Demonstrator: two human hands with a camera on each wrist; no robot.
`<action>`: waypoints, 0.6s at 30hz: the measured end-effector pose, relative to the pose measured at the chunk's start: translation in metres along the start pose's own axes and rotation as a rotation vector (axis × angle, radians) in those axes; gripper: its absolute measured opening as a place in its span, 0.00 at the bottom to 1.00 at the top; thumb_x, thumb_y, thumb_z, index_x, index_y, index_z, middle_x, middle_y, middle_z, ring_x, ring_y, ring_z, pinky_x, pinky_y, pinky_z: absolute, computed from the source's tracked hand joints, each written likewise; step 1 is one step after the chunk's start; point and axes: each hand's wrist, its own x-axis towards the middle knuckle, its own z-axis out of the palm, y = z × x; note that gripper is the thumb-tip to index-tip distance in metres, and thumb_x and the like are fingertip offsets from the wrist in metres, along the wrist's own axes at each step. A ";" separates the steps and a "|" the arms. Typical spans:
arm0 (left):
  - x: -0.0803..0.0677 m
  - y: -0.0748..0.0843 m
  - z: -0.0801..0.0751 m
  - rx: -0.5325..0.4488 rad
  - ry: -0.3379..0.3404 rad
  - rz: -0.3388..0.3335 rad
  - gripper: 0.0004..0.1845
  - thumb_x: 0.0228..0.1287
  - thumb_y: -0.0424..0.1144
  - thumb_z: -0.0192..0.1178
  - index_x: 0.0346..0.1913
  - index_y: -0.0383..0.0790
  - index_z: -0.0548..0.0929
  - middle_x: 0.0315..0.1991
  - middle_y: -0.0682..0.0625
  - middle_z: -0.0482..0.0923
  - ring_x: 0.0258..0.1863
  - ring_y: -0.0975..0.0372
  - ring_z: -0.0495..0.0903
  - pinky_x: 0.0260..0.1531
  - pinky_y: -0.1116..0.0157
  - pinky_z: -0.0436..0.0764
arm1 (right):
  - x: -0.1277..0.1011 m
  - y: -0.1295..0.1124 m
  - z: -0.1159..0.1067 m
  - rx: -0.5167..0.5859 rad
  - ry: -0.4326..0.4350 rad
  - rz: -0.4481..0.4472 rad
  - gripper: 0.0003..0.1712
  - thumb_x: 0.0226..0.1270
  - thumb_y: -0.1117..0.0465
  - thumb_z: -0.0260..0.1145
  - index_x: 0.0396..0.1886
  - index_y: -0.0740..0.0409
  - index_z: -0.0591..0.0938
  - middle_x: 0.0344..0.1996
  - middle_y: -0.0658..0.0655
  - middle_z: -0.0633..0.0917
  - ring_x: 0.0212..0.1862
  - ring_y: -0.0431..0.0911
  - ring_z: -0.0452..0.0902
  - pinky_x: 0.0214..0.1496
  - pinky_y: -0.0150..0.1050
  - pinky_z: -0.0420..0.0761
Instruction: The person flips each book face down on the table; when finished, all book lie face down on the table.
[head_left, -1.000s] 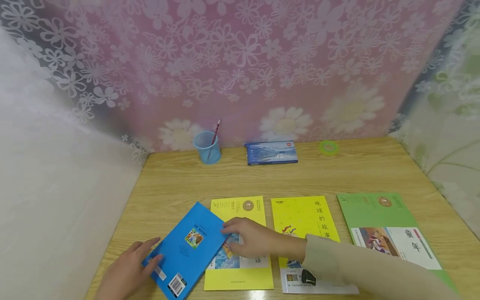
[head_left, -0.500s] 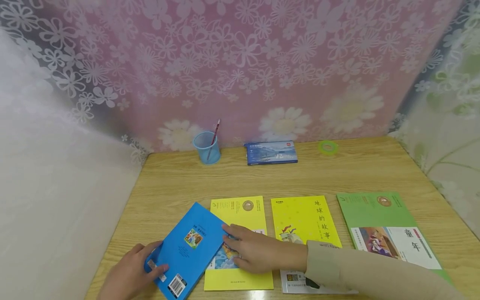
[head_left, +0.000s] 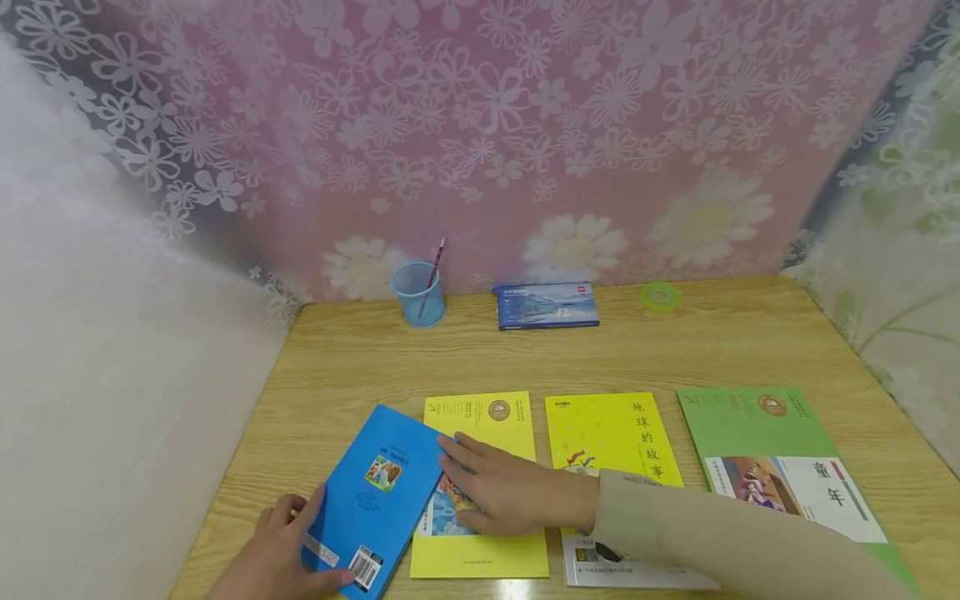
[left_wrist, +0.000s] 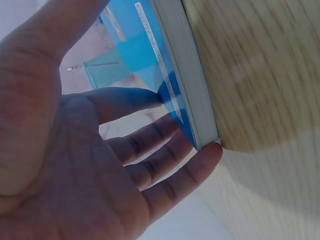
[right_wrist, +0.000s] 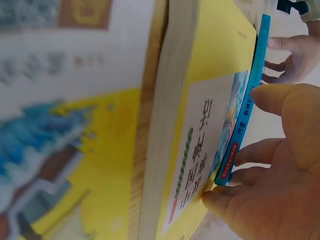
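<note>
Yellow book (head_left: 480,483) — beneath blue book (head_left: 375,500).

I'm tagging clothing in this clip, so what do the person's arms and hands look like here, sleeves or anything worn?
The right hand is bare, and its arm wears a long beige sleeve ending in a plain cuff at the wrist. The left hand is bare too; only the hand shows, so its sleeve cannot be told. No rings, watch or gloves are visible in any view.
</note>
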 end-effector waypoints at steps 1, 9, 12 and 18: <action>-0.001 0.000 0.000 -0.013 -0.007 -0.003 0.74 0.40 0.75 0.77 0.82 0.33 0.58 0.65 0.37 0.69 0.59 0.45 0.72 0.53 0.43 0.84 | 0.002 0.000 0.000 0.002 -0.004 0.001 0.43 0.84 0.40 0.54 0.85 0.60 0.57 0.87 0.61 0.48 0.87 0.59 0.45 0.86 0.49 0.60; -0.001 -0.004 0.006 -0.034 -0.014 -0.003 0.75 0.41 0.72 0.79 0.82 0.26 0.54 0.68 0.34 0.67 0.61 0.44 0.70 0.56 0.41 0.82 | 0.023 0.003 -0.004 -0.047 0.003 0.012 0.46 0.83 0.36 0.50 0.85 0.60 0.55 0.87 0.60 0.48 0.88 0.59 0.42 0.87 0.50 0.57; -0.001 -0.003 0.008 -0.005 -0.008 -0.027 0.77 0.39 0.75 0.78 0.81 0.25 0.55 0.68 0.33 0.67 0.61 0.42 0.70 0.57 0.39 0.82 | 0.030 0.007 -0.006 -0.009 -0.011 0.025 0.46 0.83 0.35 0.49 0.86 0.59 0.53 0.88 0.58 0.45 0.88 0.57 0.40 0.88 0.53 0.54; -0.001 -0.001 0.009 0.019 0.001 -0.065 0.80 0.37 0.79 0.76 0.81 0.25 0.55 0.68 0.30 0.66 0.63 0.39 0.70 0.59 0.37 0.81 | 0.040 0.013 -0.008 0.048 -0.025 0.032 0.47 0.83 0.33 0.47 0.87 0.57 0.49 0.88 0.56 0.40 0.88 0.55 0.36 0.88 0.56 0.51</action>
